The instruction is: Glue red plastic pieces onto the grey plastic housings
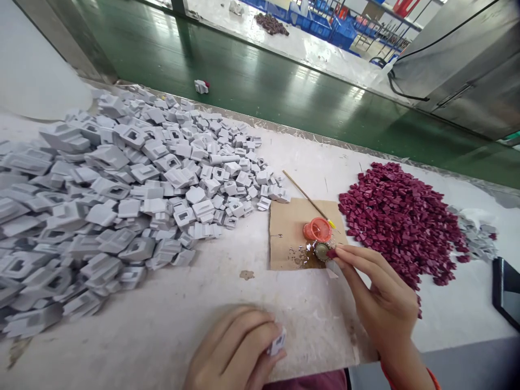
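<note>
My left hand (238, 349) is closed round a small grey plastic part (278, 343) low over the table's front, and its fingers hide most of the part. Between the thumb and fingertips of my right hand (379, 292) is a small maroon plastic piece (332, 253). That piece is held right beside a bottle cap (322, 251), which sits on a square of cardboard (280, 216) amid a wet, shiny patch. Behind the cap stands a small red-orange cup (317, 229). A thin stick (304, 193) with a yellow end lies across the cardboard's back edge.
A big heap of grey parts (134, 184) covers the left of the table. To the right lies a maroon pile (400, 216), with whitish pieces (477, 235) and a dark device (506, 292) beyond. Behind runs a green conveyor belt (284, 92) carrying one grey-and-maroon part (201, 86).
</note>
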The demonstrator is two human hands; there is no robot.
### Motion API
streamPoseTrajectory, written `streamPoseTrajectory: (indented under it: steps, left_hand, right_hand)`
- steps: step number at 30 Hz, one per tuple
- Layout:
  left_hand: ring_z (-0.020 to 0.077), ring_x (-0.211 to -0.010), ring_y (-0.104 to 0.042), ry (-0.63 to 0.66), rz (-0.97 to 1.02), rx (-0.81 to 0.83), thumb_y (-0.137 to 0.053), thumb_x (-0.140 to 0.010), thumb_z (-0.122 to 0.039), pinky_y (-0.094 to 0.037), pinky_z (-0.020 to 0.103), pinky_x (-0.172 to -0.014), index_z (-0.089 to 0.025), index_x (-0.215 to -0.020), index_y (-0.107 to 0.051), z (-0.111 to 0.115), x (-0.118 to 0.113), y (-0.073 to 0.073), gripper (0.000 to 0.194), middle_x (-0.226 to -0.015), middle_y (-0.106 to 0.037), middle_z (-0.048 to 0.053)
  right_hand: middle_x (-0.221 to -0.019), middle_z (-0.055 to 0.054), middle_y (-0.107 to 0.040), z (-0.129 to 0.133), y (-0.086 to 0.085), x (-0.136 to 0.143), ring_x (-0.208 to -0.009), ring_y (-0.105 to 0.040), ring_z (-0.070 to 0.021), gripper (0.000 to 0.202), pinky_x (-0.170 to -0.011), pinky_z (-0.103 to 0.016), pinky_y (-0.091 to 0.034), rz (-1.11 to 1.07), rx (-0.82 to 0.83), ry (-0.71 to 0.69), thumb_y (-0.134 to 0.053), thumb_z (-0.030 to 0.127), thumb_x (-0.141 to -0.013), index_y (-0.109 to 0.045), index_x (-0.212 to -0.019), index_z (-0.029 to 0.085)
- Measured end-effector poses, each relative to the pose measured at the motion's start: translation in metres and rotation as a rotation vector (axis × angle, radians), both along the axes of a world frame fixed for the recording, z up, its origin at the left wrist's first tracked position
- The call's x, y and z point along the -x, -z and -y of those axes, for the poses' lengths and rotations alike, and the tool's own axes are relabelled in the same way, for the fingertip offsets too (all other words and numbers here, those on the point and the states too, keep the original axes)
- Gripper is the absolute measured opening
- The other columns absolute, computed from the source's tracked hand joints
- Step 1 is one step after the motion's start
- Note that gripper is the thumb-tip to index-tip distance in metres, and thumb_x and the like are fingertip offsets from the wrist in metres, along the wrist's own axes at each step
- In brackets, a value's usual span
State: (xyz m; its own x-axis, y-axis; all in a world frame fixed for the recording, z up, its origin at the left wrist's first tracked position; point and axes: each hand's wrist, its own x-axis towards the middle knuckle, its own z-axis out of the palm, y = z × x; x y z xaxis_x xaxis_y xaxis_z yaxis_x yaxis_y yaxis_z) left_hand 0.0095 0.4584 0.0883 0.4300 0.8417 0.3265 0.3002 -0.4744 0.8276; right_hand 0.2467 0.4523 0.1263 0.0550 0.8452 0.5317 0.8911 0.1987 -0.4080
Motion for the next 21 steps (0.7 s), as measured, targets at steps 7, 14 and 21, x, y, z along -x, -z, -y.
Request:
streamPoseTrajectory:
  steps: [7,14,21]
  left_hand:
    - [0.016,-0.071,-0.057,-0.062,-0.073,-0.04,-0.072,-0.079,-0.019,-0.05,0.026,-0.066,-0.017,-0.086,-0.058,0.0,-0.01,-0.002,0.015,-0.071,-0.065,0.0]
    - [0.0166,-0.068,-0.052,-0.102,-0.062,0.012,-0.064,-0.085,-0.021,-0.046,0.027,-0.062,-0.017,-0.083,-0.057,0.001,-0.013,-0.004,0.009,-0.068,-0.06,0.001]
    - [0.0167,-0.069,-0.051,-0.11,-0.035,0.011,-0.066,-0.081,-0.011,-0.045,0.028,-0.062,-0.016,-0.083,-0.057,0.0,-0.014,-0.004,0.01,-0.068,-0.06,0.001]
  right_hand:
    - [-0.096,-0.002,-0.067,0.037,0.0,0.043,-0.085,-0.066,-0.0117,0.022,-0.072,-0.018,-0.058,-0.333,0.076,0.006,-0.064,0.005,-0.081,-0.067,-0.096,0.021]
    - [-0.091,-0.005,-0.068,0.039,0.008,0.069,-0.084,-0.067,-0.012,0.021,-0.074,-0.016,-0.058,-0.459,0.127,-0.208,-0.063,0.003,-0.08,-0.067,-0.095,0.016]
    - [-0.096,-0.006,-0.066,0.039,0.012,0.07,-0.09,-0.066,-0.0127,0.026,-0.08,-0.018,-0.058,-0.4,0.187,-0.261,-0.062,0.0,-0.079,-0.065,-0.101,0.015]
